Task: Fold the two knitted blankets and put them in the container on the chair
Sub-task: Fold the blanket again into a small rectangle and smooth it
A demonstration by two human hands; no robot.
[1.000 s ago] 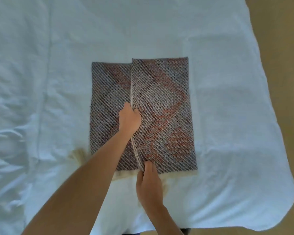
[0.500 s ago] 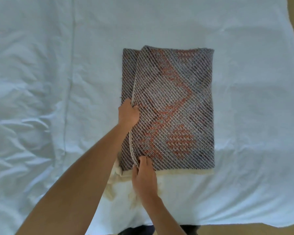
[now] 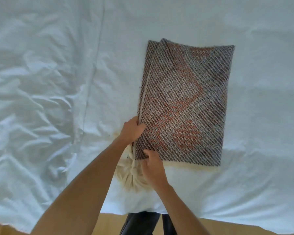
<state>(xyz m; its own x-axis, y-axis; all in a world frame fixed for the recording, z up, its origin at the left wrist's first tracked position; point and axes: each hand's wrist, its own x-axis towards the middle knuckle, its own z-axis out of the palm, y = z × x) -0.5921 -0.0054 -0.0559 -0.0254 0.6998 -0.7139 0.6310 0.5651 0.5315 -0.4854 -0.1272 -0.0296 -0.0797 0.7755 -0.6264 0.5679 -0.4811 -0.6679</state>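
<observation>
left hand (image 3: 131, 131) — grips blanket (image 3: 185, 102) edge; right hand (image 3: 154, 168) — pinches its near corner; blanket folded on sheet (image 3: 49, 99)

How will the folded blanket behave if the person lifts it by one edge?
Probably floppy: the blanket is knitted, and its top layer curves softly where the left hand grips its edge. Lifted so, it would likely sag and unfold. The fringe by the right hand would probably dangle.
</observation>
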